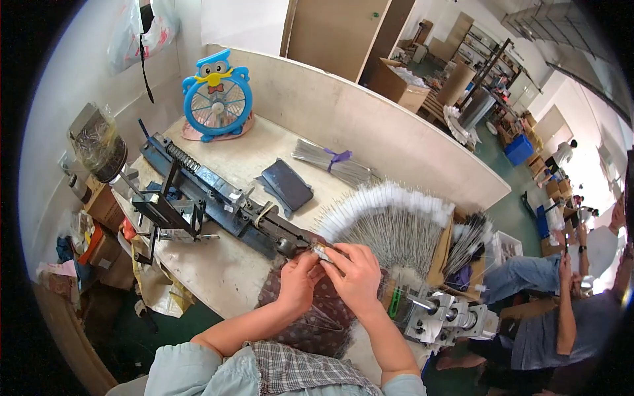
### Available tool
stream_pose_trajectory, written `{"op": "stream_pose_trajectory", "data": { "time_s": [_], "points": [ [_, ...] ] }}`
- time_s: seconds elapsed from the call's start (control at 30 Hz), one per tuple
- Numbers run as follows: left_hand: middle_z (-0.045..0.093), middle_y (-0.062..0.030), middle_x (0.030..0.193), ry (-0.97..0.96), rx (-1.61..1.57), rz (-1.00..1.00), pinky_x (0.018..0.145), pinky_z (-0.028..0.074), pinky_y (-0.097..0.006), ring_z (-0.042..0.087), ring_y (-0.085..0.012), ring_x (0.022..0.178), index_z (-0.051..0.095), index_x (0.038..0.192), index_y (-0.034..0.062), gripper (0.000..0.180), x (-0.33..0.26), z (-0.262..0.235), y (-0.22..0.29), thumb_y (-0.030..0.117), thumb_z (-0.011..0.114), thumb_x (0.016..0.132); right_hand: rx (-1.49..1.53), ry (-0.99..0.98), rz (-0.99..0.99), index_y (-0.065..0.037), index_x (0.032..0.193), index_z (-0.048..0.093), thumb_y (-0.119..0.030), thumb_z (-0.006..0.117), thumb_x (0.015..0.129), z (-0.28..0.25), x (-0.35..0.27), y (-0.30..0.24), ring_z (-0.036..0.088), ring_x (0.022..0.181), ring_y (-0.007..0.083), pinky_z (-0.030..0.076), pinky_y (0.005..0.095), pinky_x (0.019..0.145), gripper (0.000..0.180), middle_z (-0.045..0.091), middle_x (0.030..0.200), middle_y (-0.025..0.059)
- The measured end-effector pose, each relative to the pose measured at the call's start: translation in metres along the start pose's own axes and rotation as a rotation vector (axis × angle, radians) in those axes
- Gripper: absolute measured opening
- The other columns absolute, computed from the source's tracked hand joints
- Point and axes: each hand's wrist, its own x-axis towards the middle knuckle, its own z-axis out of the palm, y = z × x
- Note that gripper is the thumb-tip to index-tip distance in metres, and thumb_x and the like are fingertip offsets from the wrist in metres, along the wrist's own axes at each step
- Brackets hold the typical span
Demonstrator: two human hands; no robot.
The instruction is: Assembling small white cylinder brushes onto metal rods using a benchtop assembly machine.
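1. We have one view only, from a fisheye camera worn on the head, looking steeply down and forward.
2. It sits close above the left hand and right hand, low and central.
3. The workbench fills the near middle; the partition board stands beyond it.
4. Far right, the workshop floor bends along the rim.
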Motion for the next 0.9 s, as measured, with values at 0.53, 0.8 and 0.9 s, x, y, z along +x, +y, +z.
{"op": "stream_pose_trajectory", "data": {
  "time_s": [0.53, 0.8, 0.9],
  "points": [
    [0.060, -0.0050, 0.090, -0.028, 0.068, 0.020, 0.077, 0.047, -0.030, 0.060, -0.0137, 0.082, 0.055, 0.094, 0.0025, 0.010, 0.000, 0.004, 0.003, 0.011, 0.057, 0.089, 0.005, -0.006, -0.005, -0.013, 0.092, 0.072, -0.017, 0.073, 0.069, 0.001, -0.003, 0.006, 0.058, 0.089, 0.0214, 0.045, 0.0332, 0.076, 0.023, 0.064, 0.095, 0.0018],
    [0.060, -0.0040, 0.093, 0.006, 0.009, -0.029, 0.083, 0.044, -0.034, 0.058, -0.0159, 0.090, 0.056, 0.096, 0.0049, 0.024, 0.001, 0.010, -0.002, 0.028, 0.051, 0.092, 0.001, 0.013, 0.036, -0.011, 0.094, 0.070, -0.023, 0.075, 0.069, -0.022, -0.002, 0.007, 0.059, 0.089, 0.0218, 0.045, 0.0352, 0.075, 0.029, 0.064, 0.092, 0.0023],
    [0.054, -0.0141, 0.111, 0.029, 0.072, -0.048, 0.090, 0.041, -0.040, 0.056, -0.0256, 0.098, 0.044, 0.115, 0.0014, 0.059, 0.002, 0.005, -0.002, 0.055, 0.042, 0.091, -0.157, -0.125, 0.052, -0.012, 0.091, 0.068, -0.027, 0.073, 0.071, -0.031, -0.012, 0.013, 0.057, 0.085, 0.0205, 0.043, 0.0352, 0.073, 0.025, 0.063, 0.083, 0.0009]
  ]
}}
